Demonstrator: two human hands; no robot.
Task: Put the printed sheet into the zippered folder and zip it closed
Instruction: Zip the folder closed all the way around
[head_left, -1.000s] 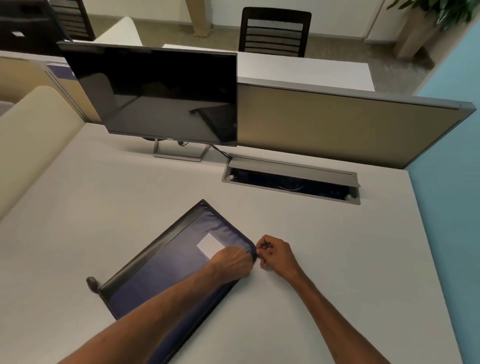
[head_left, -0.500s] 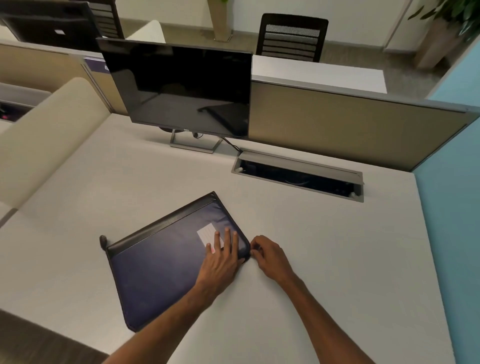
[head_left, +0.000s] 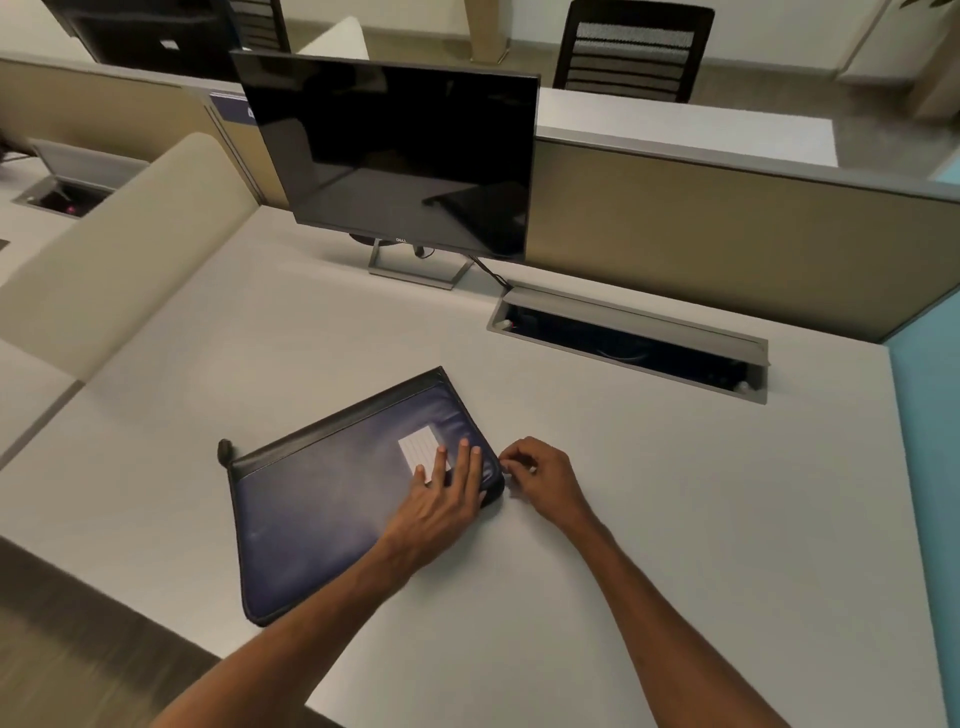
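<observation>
Navy-blue zippered folder (head_left: 322, 519): smooth, faintly glossy vinyl-like skin, edged by a matt black band. White lined label (head_left: 418, 452): matt, paper-like. Pale grey counter (head_left: 649, 493): smooth, matt top. Black flat monitor (head_left: 400, 156): glossy, reflective screen on a grey metal stand (head_left: 415, 273). Beige divider panel (head_left: 701, 244): matt, cloth-like face, grey metal cap. Grey cable hatch (head_left: 634, 317): matt metal.

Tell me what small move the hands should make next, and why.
Probably the right hand should draw the zipper along the edge of the folder. It seems to pinch the zipper at the right corner, and the left hand lies flat on the folder, so it can steady it.
</observation>
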